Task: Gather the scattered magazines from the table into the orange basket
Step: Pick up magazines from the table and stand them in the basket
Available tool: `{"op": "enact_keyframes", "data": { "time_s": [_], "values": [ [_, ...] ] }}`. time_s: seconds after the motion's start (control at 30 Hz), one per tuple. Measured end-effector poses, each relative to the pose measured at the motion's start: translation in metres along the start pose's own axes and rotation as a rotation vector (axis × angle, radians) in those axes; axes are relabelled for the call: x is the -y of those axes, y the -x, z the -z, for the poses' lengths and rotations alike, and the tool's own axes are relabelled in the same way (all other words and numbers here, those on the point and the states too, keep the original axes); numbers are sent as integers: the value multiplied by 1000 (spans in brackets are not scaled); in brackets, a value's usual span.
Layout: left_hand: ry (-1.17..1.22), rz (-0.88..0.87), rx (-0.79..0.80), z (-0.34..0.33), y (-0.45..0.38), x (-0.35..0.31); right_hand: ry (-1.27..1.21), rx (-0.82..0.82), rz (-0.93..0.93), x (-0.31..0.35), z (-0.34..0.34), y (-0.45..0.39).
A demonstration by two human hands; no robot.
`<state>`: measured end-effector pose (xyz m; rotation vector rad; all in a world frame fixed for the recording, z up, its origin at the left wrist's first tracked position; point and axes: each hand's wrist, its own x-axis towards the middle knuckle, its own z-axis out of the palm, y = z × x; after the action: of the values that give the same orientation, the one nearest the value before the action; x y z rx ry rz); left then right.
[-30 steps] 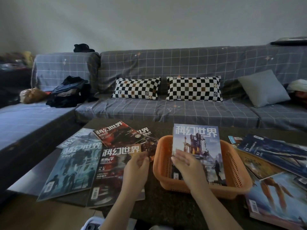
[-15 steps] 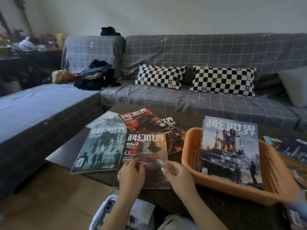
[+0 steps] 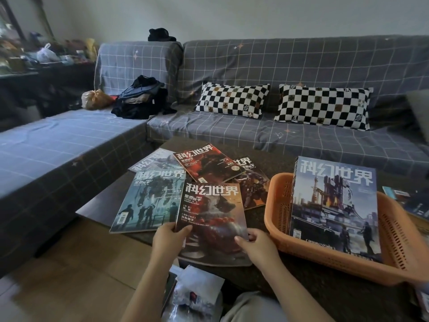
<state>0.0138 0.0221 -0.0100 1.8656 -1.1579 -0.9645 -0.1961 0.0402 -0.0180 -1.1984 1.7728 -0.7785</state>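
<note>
A grey sofa [image 3: 255,140] with a pale grid pattern wraps round the far and left sides of the scene. On its seat lean two black-and-white checkered cushions [image 3: 232,100], and a heap of dark clothes [image 3: 141,98] lies in its corner.

In front of it stands the dark surface [image 3: 290,287] that carries the magazines. At its right, the orange basket [image 3: 399,247] sits with a stack of magazines propped upright inside, leaning against its far wall; the front one, a blue cityscape magazine [image 3: 334,205], faces the camera. Just past the basket's right rim, parts of more magazines [image 3: 415,201] show at the frame edge.

Left of the basket, several magazines lie fanned and overlapping: a teal-covered magazine [image 3: 146,201] at the left, a red-covered magazine [image 3: 204,163] behind it resting on a pale one [image 3: 151,160], and another magazine [image 3: 253,182] half hidden nearest the basket.

Nearest the person, a dark magazine with a red figure [image 3: 213,219] lies over the teal one's right edge and juts past the near rim of the surface. The left hand [image 3: 168,240] grips its lower left corner, thumb on the cover and fingers underneath. The right hand [image 3: 257,245] holds its lower right edge, thumb on top and fingers curled beneath.
</note>
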Motion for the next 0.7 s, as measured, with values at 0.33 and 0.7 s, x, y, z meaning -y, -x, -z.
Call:
{"op": "enact_keyframes", "data": {
  "time_s": [0.33, 0.7],
  "values": [
    [360, -122, 109, 19, 23, 24, -202, -28, -33, 4, 2, 20],
    [574, -288, 205, 46, 55, -13, -490, 47, 121, 36, 26, 56]
  ]
}}
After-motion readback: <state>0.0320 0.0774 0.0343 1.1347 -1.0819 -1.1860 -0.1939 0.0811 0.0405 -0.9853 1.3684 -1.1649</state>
